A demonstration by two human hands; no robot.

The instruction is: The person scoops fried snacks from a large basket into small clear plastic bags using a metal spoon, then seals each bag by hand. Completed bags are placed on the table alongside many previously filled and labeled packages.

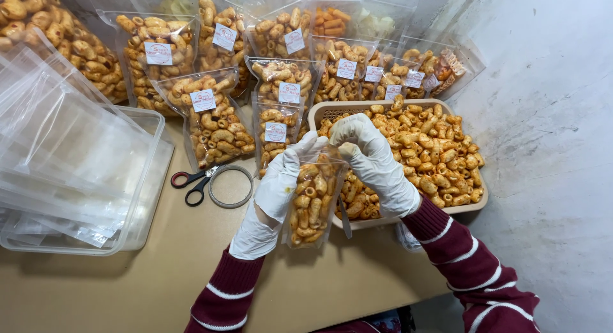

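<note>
While both gloved hands pinch its top, the filled pouch (313, 202) hangs over the table (128, 288), beside the tray (476, 202); left hand (281, 180) and right hand (370, 154) apparently press the seal.

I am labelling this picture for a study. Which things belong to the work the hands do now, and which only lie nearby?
In use:
- left hand and right hand, gripping the top of the clear snack pouch
- beige basket of loose snacks

Lying about:
- scissors
- tape roll
- filled pouches
- box of empty bags
</note>
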